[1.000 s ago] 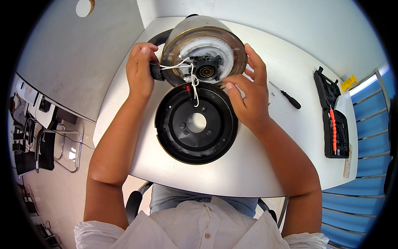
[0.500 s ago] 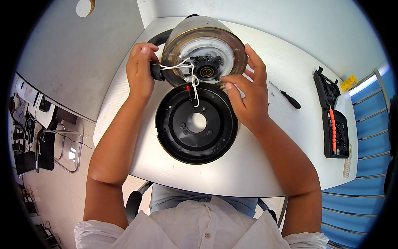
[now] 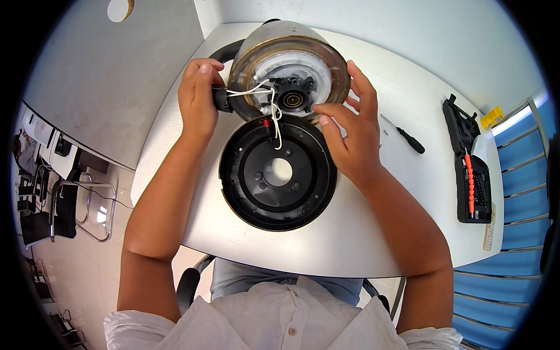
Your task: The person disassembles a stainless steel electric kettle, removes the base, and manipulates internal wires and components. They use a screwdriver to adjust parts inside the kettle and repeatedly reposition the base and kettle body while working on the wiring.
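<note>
An electric kettle [image 3: 283, 34] lies on its side, with its opened underside facing me. Inside the brownish rim a black round connector [image 3: 293, 100] sits against a whitish plate. Thin white wires [image 3: 248, 91] run across it from the handle side. Just below, a round black base cover [image 3: 245, 192] with a central hole lies on the table, touching or nearly touching the kettle's rim. My left hand [image 3: 198, 99] is closed around the lower end of the black handle [image 3: 226, 52]. On the other side, my right hand [image 3: 353, 131] grips the rim, index finger and thumb near its lower edge.
A black-handled screwdriver [image 3: 411, 140] lies on the white table [image 3: 373, 233] to the right, beside small screws. Farther right is an open black tool case [image 3: 461, 128] holding a red flexible shaft [image 3: 469, 181]. A grey partition [image 3: 116, 76] stands at the left.
The kettle and the base cover have shifted very slightly to the right, my right hand along with them. Both hands keep their hold.
</note>
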Demonstrator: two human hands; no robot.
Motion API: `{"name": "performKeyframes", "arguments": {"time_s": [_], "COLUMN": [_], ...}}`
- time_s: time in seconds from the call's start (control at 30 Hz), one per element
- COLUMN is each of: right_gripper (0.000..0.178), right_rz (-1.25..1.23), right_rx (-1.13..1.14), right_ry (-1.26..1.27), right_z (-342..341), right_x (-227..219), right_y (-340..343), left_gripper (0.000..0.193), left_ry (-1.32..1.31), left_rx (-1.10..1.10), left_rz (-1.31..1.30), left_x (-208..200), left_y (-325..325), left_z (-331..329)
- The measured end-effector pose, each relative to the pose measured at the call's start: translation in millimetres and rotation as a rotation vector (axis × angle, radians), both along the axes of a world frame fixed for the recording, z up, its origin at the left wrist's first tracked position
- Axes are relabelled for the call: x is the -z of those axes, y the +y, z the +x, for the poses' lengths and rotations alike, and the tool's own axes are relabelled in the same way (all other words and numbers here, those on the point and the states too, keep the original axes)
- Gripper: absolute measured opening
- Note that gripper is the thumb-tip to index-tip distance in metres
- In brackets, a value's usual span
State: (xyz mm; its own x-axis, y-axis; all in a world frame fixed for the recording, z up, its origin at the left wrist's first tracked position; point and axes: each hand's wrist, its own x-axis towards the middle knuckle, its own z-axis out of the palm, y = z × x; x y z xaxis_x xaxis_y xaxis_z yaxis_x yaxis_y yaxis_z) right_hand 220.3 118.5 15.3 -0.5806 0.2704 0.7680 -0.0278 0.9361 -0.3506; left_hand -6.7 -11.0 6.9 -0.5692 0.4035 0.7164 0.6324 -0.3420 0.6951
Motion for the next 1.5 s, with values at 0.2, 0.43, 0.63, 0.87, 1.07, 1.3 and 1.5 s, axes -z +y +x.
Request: {"name": "performKeyframes", "arguments": {"time_s": [0.2,0.43,0.63,0.87,1.07,1.3,1.5], "right_gripper": [0.017,0.018,0.002,0.018,0.017,0.050,0.026], "right_rz": [-0.008,-0.009,0.006,-0.094,-0.049,-0.146,-0.271], "right_rx": [-0.002,0.002,-0.013,-0.024,0.088,0.588,1.167], "right_ry": [-0.010,-0.014,0.047,0.084,0.105,0.023,-0.471], "right_z": [0.6,0.8,-0.7,1.9,21.2,170.3,279.5], "right_x": [-0.5,0.8,1.0,-0.8,-35.9,-67.9,-32.4], "right_y": [0.3,-0.6,2.0,9.0,32.4,120.7,136.4], "left_gripper": [0.035,0.035,0.035,0.041,0.043,0.037,0.037], "left_ry": [-0.007,-0.003,-0.009,-0.032,-0.008,-0.077,-0.098], "left_rx": [0.009,0.013,0.003,-0.067,-0.037,0.050,0.054], "left_rz": [0.015,0.021,-0.002,-0.016,-0.083,-0.025,-0.031], "left_x": [0.4,2.1,1.4,8.8,11.2,16.7,20.2], "left_y": [1.3,0.8,-0.6,8.0,1.5,4.5,5.1], "left_z": [-0.4,-0.2,-2.1,-8.1,-16.1,-18.4,-21.4]}}
